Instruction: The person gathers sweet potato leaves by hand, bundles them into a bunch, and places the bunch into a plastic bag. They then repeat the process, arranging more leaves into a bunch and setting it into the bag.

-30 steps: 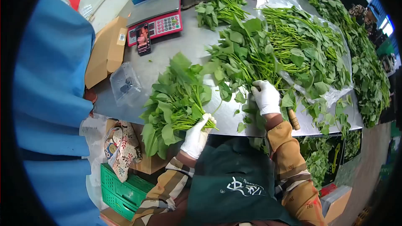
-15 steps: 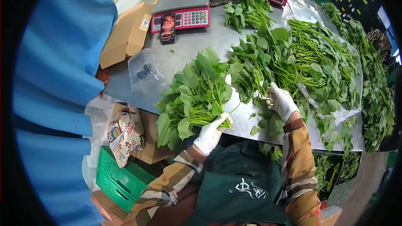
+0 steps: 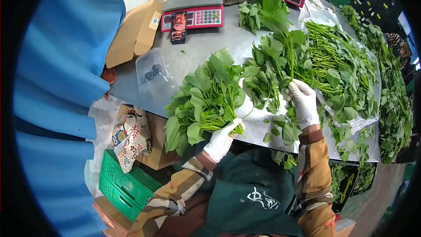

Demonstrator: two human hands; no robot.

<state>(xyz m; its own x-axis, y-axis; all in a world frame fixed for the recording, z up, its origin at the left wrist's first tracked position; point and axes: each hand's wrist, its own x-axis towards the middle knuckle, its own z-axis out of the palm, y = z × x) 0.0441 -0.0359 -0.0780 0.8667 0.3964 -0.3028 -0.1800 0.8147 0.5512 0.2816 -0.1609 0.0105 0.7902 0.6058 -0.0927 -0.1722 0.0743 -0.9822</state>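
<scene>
White gloves cover both hands. My left hand (image 3: 221, 141) is closed around the stems of a thick bunch of leafy greens (image 3: 204, 94), whose leaves fan out over the table's front edge. My right hand (image 3: 303, 101) pinches the lower end of a green stem (image 3: 291, 55); it stands upright, its leafy top blurred by motion. Behind that hand lies a loose pile of greens (image 3: 265, 57). To the right, a larger heap of stemmed greens (image 3: 337, 57) rests on clear plastic.
A red scale (image 3: 210, 15) with a phone (image 3: 178, 27) leaning on it stands at the back. An open cardboard box (image 3: 136, 33) and a clear plastic bag (image 3: 151, 70) sit at left. Below are a green crate (image 3: 127, 188) and a patterned bag (image 3: 133, 140).
My right hand has risen slightly and now lifts a leafy stem upright from the pile. My left hand keeps its hold on the bunch, almost unmoved.
</scene>
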